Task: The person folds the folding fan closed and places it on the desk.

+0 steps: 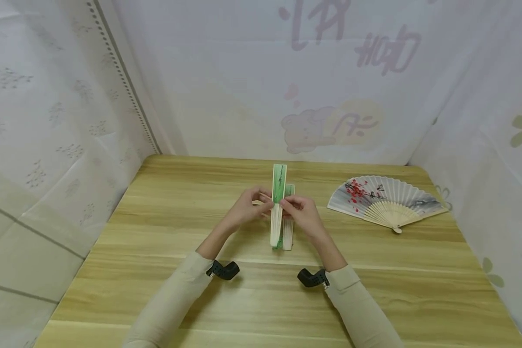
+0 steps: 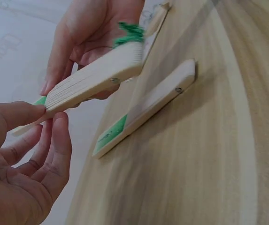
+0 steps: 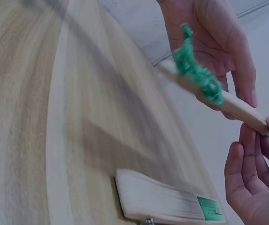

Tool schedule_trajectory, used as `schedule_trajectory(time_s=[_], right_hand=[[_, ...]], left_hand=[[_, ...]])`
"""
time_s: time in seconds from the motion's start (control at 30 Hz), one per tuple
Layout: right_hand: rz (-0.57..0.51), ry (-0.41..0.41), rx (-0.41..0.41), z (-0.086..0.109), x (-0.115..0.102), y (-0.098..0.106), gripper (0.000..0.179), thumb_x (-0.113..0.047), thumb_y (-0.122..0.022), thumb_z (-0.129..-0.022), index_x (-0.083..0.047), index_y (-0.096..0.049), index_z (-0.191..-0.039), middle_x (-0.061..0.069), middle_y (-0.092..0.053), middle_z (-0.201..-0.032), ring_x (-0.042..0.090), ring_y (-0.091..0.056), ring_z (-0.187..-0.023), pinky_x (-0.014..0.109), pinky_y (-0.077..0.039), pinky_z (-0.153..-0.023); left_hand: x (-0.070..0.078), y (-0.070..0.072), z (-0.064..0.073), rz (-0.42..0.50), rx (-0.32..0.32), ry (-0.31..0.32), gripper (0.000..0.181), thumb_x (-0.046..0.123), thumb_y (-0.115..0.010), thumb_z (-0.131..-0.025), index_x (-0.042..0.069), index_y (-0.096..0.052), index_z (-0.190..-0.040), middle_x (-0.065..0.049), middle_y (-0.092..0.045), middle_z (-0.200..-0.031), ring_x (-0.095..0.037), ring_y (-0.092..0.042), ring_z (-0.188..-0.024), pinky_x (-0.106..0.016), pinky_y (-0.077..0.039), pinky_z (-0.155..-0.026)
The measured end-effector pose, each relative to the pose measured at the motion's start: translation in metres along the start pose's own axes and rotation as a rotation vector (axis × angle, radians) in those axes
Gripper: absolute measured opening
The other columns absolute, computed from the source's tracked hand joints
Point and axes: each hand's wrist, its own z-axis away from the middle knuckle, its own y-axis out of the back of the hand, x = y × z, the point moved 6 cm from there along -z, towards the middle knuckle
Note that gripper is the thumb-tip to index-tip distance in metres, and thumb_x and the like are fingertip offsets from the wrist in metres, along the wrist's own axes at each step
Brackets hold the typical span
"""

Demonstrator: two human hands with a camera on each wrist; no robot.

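— Where is the upper folded fan (image 2: 94,75) held?
— Above the wooden table (image 1: 178,193); it is pinched between thumb and fingers by both the left hand (image 1: 249,209) and the right hand (image 1: 304,213).
— What could go wrong?
— If either pinch is slackened, the ribs could be splayed unevenly. The green tassel (image 3: 197,75) could be snagged, being loose, and the lower folded fan (image 2: 160,101), laid on the tabletop nearby, could be knocked if the held one is dropped.

Open fan (image 1: 389,194), red blossoms (image 1: 355,189) on grey-white, lies at right on the wood-grain table (image 1: 156,217). Printed cloth (image 1: 226,96) hangs behind.
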Motion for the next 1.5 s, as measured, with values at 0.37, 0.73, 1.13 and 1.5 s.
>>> schedule_trajectory(time_s=[0.37, 0.73, 1.13, 1.5], right_hand=[[0.032, -0.034, 0.069, -0.004, 0.004, 0.0, 0.022, -0.006, -0.069, -0.098, 0.012, -0.069, -0.111, 0.018, -0.069, -0.097, 0.051, -0.063, -0.094, 0.059, -0.054, -0.087], [0.063, 0.007, -0.005, 0.0, 0.002, -0.009, 0.028, -0.008, -0.072, -0.096, 0.008, -0.068, -0.119, 0.019, -0.069, -0.1, 0.03, -0.07, -0.082, 0.043, -0.06, -0.077], [0.074, 0.007, -0.023, -0.008, 0.006, -0.026, 0.027, -0.005, -0.072, -0.096, 0.008, -0.066, -0.119, 0.019, -0.07, -0.1, 0.034, -0.071, -0.083, 0.048, -0.06, -0.077], [0.137, -0.032, -0.037, -0.012, 0.014, -0.048, 0.026, -0.005, -0.073, -0.095, 0.007, -0.067, -0.117, 0.017, -0.071, -0.096, 0.035, -0.071, -0.084, 0.046, -0.06, -0.075]], left_hand=[[-0.007, 0.002, 0.006, 0.012, 0.046, 0.019, 0.028, 0.002, -0.068, -0.097, -0.007, -0.056, -0.121, -0.021, -0.065, -0.103, -0.043, -0.069, -0.088, -0.059, -0.057, -0.077], [-0.012, 0.012, 0.009, 0.028, 0.124, 0.046, 0.027, 0.0, -0.069, -0.096, -0.006, -0.059, -0.121, -0.02, -0.066, -0.103, -0.046, -0.069, -0.088, -0.056, -0.058, -0.075], [-0.019, 0.028, 0.016, 0.007, 0.158, 0.043, 0.029, 0.004, -0.071, -0.096, -0.009, -0.06, -0.121, -0.023, -0.065, -0.106, -0.037, -0.072, -0.084, -0.049, -0.06, -0.073], [-0.031, 0.045, 0.026, -0.03, 0.204, 0.046, 0.028, 0.0, -0.073, -0.094, -0.01, -0.062, -0.118, -0.021, -0.067, -0.1, -0.031, -0.072, -0.078, -0.045, -0.061, -0.07]])
